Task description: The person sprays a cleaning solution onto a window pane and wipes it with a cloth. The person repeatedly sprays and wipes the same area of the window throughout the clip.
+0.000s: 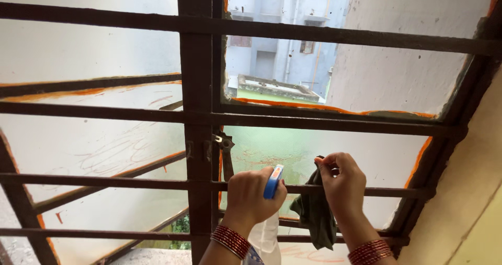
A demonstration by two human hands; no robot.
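My left hand (253, 196) grips a clear spray bottle (265, 233) by its blue trigger head (273, 181), held up close to the lower frosted window pane (293, 150). Just to its right, my right hand (342, 184) pinches a dark green cloth (316, 215) at its top corner, and the cloth hangs down in front of a bar. Both hands sit among the horizontal brown metal grille bars (334, 34). Red bangles ring both wrists.
A thick vertical grille post (198, 113) stands left of my hands, with a small window latch (224, 141) on it. The upper right pane is swung outward, showing a pale blue building (277, 35). Frosted panes with orange-edged frames (94, 139) fill the left. A cream wall (470, 192) rises at right.
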